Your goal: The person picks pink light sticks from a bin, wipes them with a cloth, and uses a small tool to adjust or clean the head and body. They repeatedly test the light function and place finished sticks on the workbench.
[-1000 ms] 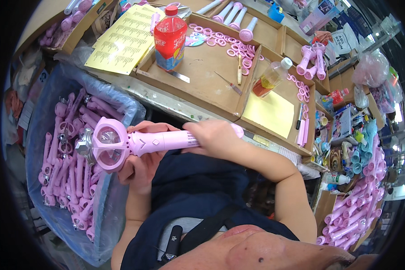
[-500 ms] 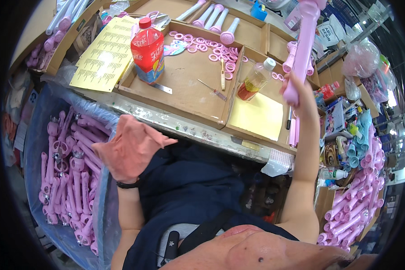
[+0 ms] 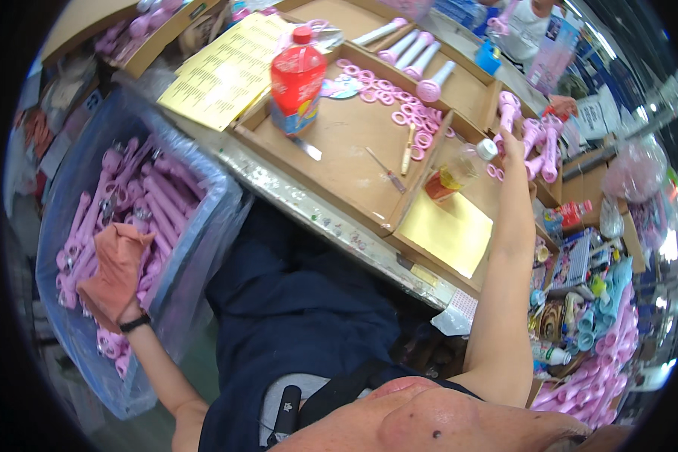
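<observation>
One pink wand [image 3: 509,110] in your right hand [image 3: 511,145], fingers closed. Cloth [image 3: 122,252] hides your left hand [image 3: 118,290], grip unclear; piled wands [image 3: 164,202] around fingers.

Garment: dark navy blue [image 3: 301,301], matte cloth, spreading from the chest down over the lap in soft, loose folds.
Chest panel: plain light grey [image 3: 314,385], set within the navy and partly covered.
Strap: black [image 3: 346,386], broad, running diagonally across the upper chest.
Clip-on device: black [image 3: 285,416], slim and rounded like a stick, with a small pale mark on its front.
Cable: thin and dark, beside the device's lower end.
Left wrist: a narrow black wristband [image 3: 135,323], finer detail too small to read.
Arms: bare up to the navy edges near the shoulders.
Right hand [image 3: 511,142]: bare.
</observation>
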